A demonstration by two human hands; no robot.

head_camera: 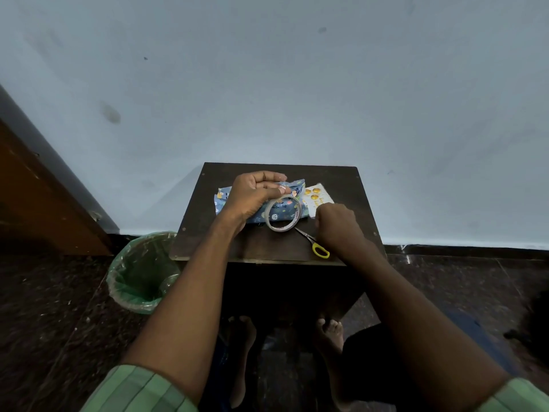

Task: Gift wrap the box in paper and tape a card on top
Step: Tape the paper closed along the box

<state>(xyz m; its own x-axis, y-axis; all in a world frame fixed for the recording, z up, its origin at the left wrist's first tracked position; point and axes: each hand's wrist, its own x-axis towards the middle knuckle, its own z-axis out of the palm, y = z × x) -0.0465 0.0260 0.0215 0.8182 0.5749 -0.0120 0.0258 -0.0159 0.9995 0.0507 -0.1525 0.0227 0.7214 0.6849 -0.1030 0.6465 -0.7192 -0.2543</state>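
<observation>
A box wrapped in blue patterned paper (292,188) lies on the small dark wooden table (237,242), partly hidden under my left hand (252,193). That hand pinches the top of a clear tape roll (279,229), which stands tilted in front of the box. A white card with yellow circles (316,197) lies just right of the box. My right hand (337,223) is curled knuckles-up beside the roll and over the card's near corner. What its fingers hold is hidden. Scissors with yellow handles (319,250) lie on the table below my right hand.
A bin with a green liner (142,272) stands on the dark floor left of the table. A brown wooden door (35,203) is at far left. The table stands against a pale wall (297,84). Bare feet show under the table.
</observation>
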